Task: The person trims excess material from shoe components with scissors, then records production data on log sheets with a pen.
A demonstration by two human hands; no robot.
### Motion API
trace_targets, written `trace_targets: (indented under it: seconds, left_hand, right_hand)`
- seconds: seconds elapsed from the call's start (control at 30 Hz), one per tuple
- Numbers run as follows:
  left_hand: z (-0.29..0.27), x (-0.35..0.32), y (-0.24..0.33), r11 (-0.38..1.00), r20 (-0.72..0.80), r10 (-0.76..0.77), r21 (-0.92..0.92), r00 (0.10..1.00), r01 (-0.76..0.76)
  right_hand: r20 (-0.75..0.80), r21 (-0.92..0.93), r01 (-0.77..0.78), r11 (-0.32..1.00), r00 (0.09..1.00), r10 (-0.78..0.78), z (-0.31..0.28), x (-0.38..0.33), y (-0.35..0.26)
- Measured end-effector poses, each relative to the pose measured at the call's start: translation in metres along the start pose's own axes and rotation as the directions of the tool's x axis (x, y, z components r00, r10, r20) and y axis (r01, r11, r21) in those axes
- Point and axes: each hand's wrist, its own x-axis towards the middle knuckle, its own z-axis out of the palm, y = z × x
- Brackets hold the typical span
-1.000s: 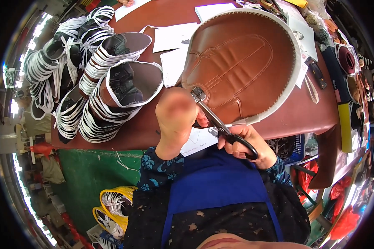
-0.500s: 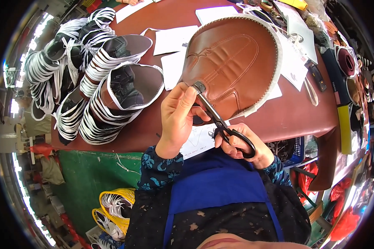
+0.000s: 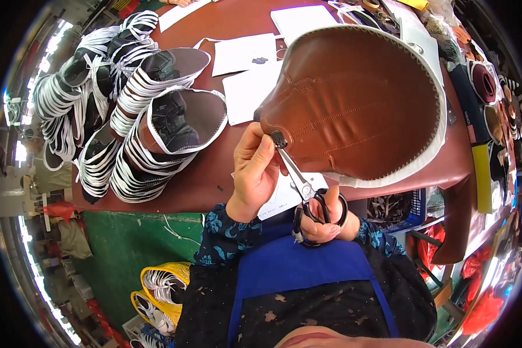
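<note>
My left hand (image 3: 253, 177) pinches the edge of a brown leather shoe upper (image 3: 371, 116) beside a small black tab (image 3: 279, 138). Stitched seams cross the upper, and a white band with zigzag stitching runs round its rim. In my right hand (image 3: 323, 225) are black-handled scissors (image 3: 303, 187), fingers through the loops. Their blade tips meet the upper right at the tab; whether the tab lies between the blades I cannot tell. Below the upper, a printed white sheet (image 3: 284, 196) is partly covered.
Stacked shoe uppers with white edging (image 3: 156, 145) fill the table's left side. White cards (image 3: 243, 52) lie behind my left hand, small dark bits on one. A blue basket (image 3: 414, 209) is below the right table edge, a yellow basket (image 3: 182, 272) at lower left. Clutter lines the far right.
The upper has tilted and swung right, its underside facing me less flatly. My right hand has turned and lowered with the scissors, now steeper. Small dark bits now show on a white card.
</note>
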Motion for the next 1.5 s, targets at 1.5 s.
trace_targets:
  seconds: [1.5]
  left_hand:
    - [-0.044,0.026,0.098,0.657,-0.085,0.036,0.753,0.996,0.040]
  right_hand:
    - [-0.196,-0.945,0.213,0.247,0.232,-0.953,0.098,-0.028,-0.102]
